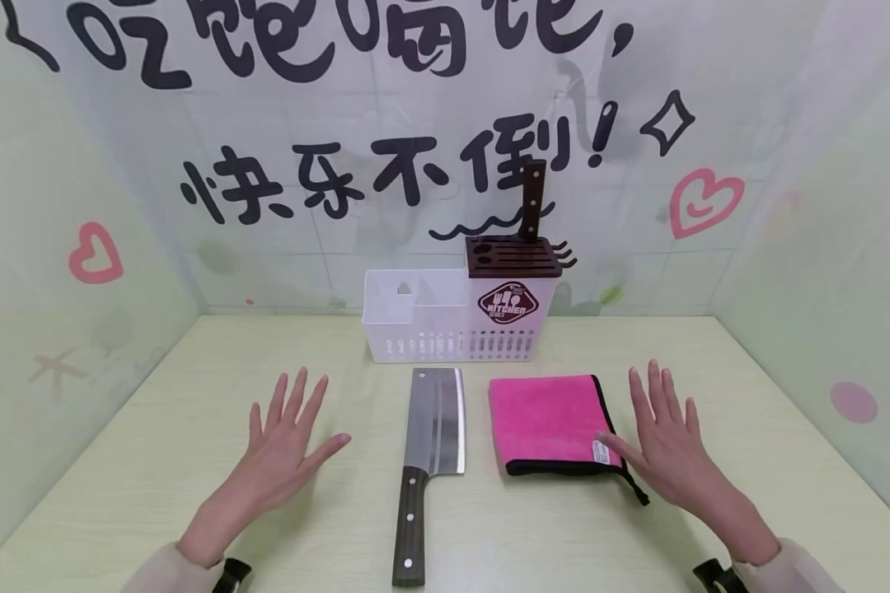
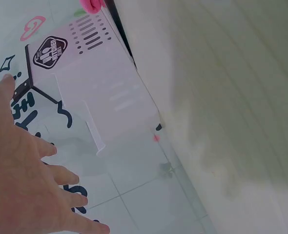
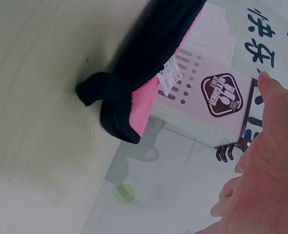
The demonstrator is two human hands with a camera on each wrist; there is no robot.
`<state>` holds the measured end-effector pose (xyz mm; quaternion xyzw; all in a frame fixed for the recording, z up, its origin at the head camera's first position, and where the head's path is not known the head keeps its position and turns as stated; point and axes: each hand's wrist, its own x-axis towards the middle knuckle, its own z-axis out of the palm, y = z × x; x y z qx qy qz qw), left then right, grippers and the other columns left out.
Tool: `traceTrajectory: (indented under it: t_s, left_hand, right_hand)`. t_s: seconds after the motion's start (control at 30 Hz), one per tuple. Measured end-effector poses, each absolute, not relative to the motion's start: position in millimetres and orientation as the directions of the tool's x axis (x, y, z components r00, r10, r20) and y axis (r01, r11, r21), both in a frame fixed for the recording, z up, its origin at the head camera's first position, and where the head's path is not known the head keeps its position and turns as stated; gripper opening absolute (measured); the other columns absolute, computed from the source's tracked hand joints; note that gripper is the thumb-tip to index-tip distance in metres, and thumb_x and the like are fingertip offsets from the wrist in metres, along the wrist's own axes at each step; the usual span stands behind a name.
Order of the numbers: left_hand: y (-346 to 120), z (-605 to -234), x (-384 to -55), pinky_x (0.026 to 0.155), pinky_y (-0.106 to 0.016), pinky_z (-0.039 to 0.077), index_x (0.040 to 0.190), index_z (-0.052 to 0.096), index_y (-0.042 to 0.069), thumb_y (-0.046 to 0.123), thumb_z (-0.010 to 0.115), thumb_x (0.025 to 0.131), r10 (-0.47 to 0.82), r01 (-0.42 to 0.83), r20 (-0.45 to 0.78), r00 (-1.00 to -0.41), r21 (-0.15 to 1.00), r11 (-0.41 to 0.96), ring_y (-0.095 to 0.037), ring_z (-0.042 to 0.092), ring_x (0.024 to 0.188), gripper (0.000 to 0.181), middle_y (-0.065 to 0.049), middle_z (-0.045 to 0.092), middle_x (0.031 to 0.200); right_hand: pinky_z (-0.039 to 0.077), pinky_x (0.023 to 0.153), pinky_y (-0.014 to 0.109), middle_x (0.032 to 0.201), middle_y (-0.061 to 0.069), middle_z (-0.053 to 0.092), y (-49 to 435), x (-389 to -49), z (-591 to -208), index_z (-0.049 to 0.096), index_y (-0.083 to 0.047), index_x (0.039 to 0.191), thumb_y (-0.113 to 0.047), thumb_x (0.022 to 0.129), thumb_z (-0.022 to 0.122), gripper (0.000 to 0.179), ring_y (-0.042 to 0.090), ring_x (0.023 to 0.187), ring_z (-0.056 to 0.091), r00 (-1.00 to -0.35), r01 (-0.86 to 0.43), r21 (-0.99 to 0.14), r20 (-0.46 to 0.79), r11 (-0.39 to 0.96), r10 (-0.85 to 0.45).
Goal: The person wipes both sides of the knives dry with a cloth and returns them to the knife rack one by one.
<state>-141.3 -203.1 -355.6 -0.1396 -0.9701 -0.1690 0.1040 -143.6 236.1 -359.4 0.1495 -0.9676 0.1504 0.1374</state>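
Note:
A cleaver (image 1: pixel 436 428) with a dark riveted handle lies on the table between the hands, blade toward the back. Right of it is a folded pink cloth (image 1: pixel 545 418) with black edging and a white tag. My left hand (image 1: pixel 282 453), fingers spread, is left of the cleaver and holds nothing. My right hand (image 1: pixel 671 453) is spread at the cloth's right side, its thumb overlapping the cloth's edge in the head view; whether it touches cannot be told. Both hands also show in their wrist views, the left hand (image 2: pixel 27 170) and the right hand (image 3: pixel 271 170), with fingers extended.
Behind the cleaver and cloth stands a white kitchen rack (image 1: pixel 415 317) with a brown slotted top (image 1: pixel 512 259). A dark-handled knife (image 1: pixel 532 202) stands upright in a slot, and dark hooks (image 1: pixel 566 255) stick out at the right. Printed walls enclose the pale wooden table (image 1: pixel 267 346) on three sides.

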Motion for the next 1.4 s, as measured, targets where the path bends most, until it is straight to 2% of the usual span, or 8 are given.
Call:
traceTrajectory:
  t_s: [0.23, 0.4, 0.67, 0.9, 1.13, 1.4]
  left_hand:
    - [-201, -345, -145, 0.095, -0.068, 0.003, 0.142, 0.013, 0.008, 0.047, 0.045, 0.089, 0.231, 0.315, 0.285, -0.93, 0.301, 0.9, -0.034, -0.008, 0.134, 0.074, -0.021, 0.003, 0.146]
    - [-195, -340, -148, 0.094, -0.069, 0.007, 0.142, 0.013, 0.007, 0.045, 0.047, 0.089, 0.199, 0.316, 0.343, -0.918, 0.33, 0.889, -0.039, -0.001, 0.133, 0.074, -0.025, 0.006, 0.144]
    - [-180, -336, -151, 0.097, -0.061, 0.017, 0.138, 0.019, -0.004, 0.038, 0.048, 0.09, 0.163, 0.331, 0.396, -0.904, 0.403, 0.853, -0.044, 0.016, 0.127, 0.069, -0.029, 0.018, 0.139]
    - [-169, -339, -152, 0.096, -0.058, 0.025, 0.134, 0.023, -0.008, 0.035, 0.047, 0.091, 0.166, 0.331, 0.367, -0.915, 0.449, 0.83, -0.042, 0.025, 0.125, 0.065, -0.028, 0.028, 0.136]
    - [-161, -344, -152, 0.097, -0.055, 0.029, 0.131, 0.03, -0.009, 0.037, 0.05, 0.09, 0.188, 0.339, 0.345, -0.92, 0.459, 0.821, -0.041, 0.03, 0.123, 0.065, -0.028, 0.033, 0.133]
    - [-154, -350, -151, 0.097, -0.051, 0.032, 0.129, 0.033, -0.01, 0.039, 0.05, 0.089, 0.208, 0.339, 0.309, -0.928, 0.473, 0.813, -0.04, 0.034, 0.121, 0.065, -0.028, 0.038, 0.13]
  right_hand:
    - [0.003, 0.097, 0.066, 0.145, 0.02, -0.013, 232, -146, -352, -0.006, -0.006, 0.142, -0.045, 0.087, 0.05, 0.087, 0.032, 0.133, -0.015, -0.903, -0.357, -0.246, 0.338, 0.901, -0.265]
    - [0.002, 0.1, 0.062, 0.145, 0.022, -0.011, 223, -148, -344, -0.003, -0.003, 0.142, -0.043, 0.087, 0.051, 0.086, 0.036, 0.133, -0.01, -0.893, -0.391, -0.267, 0.343, 0.881, -0.293]
    - [0.012, 0.102, 0.058, 0.144, 0.025, -0.001, 201, -156, -335, 0.002, -0.001, 0.141, -0.041, 0.087, 0.053, 0.085, 0.038, 0.133, 0.001, -0.871, -0.441, -0.267, 0.359, 0.857, -0.337]
    - [0.018, 0.102, 0.055, 0.145, 0.023, 0.005, 181, -161, -336, 0.007, 0.0, 0.141, -0.042, 0.086, 0.053, 0.083, 0.038, 0.132, 0.009, -0.881, -0.451, -0.323, 0.311, 0.832, -0.357]
    - [0.025, 0.101, 0.052, 0.143, 0.023, 0.013, 161, -163, -342, 0.015, 0.002, 0.139, -0.042, 0.086, 0.053, 0.079, 0.038, 0.129, 0.019, -0.866, -0.489, -0.316, 0.286, 0.813, -0.41]
    - [0.027, 0.102, 0.047, 0.141, 0.024, 0.021, 137, -164, -346, 0.019, 0.003, 0.138, -0.047, 0.087, 0.048, 0.077, 0.036, 0.129, 0.025, -0.838, -0.54, -0.282, 0.265, 0.793, -0.476]
